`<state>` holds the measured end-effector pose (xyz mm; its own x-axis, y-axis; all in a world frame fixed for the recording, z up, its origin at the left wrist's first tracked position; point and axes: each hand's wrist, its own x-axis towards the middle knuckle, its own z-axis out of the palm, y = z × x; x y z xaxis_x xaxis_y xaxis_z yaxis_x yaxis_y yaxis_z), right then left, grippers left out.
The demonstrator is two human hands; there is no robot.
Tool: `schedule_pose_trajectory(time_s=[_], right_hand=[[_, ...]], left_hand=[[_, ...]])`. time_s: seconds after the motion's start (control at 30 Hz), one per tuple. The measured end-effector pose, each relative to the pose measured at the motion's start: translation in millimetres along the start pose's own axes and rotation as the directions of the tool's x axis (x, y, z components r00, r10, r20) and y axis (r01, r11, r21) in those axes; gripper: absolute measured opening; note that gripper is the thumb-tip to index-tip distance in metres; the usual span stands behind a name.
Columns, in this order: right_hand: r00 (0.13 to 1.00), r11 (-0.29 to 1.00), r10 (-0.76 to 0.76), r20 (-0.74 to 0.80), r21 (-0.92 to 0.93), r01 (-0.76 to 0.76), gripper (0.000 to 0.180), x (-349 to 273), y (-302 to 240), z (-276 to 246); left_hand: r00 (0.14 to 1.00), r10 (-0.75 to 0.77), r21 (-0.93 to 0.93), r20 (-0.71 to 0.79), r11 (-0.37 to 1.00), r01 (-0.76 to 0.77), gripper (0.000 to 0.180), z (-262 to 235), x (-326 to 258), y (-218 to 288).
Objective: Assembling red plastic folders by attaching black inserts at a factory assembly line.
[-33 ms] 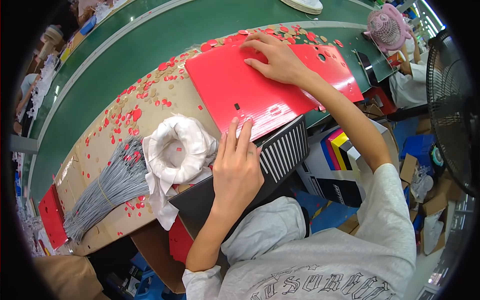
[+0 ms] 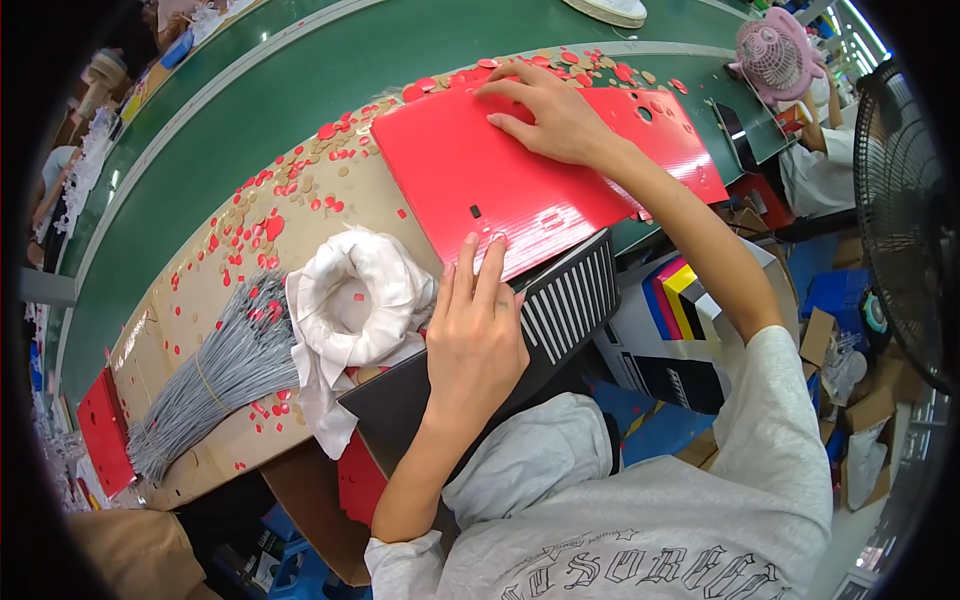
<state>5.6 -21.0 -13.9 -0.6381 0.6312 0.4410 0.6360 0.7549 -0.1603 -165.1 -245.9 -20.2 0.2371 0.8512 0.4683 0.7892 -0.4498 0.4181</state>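
Grey shirt [image 2: 700, 500]: arched black gothic lettering [image 2: 640, 572], smaller line [image 2: 575, 548] and star [image 2: 628, 534] above. White carton [image 2: 626, 362]: pale print [image 2: 680, 379] on black panel [image 2: 675, 396].

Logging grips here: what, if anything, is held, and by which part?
No grip is certain: the left hand rests fingertips on the red plastic sheet at its near-left corner; the right hand touches its top by the far edge.

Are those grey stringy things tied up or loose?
Tied up: a thin yellowish band crosses the middle of the grey strands, though their upper ends fan out.
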Motion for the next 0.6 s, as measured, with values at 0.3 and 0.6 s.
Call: schedule_pose_trajectory(time_s=[0.3, 0.6], right_hand=[[0.989, 0.997, 0.071, 0.128, 0.034, -0.076, 0.037, 27, -8, 4], [0.926, 0.986, 0.049, 0.375, 0.128, -0.104, 0.049, 53, 16, -7]], left_hand=[[1.0, -0.014, -0.013, 0.004, 1.0, 0.014, 0.012, -5, -6, -3], [1.0, -0.001, 0.002, 0.001, 1.0, 0.001, 0.013, -3, -5, -3]])
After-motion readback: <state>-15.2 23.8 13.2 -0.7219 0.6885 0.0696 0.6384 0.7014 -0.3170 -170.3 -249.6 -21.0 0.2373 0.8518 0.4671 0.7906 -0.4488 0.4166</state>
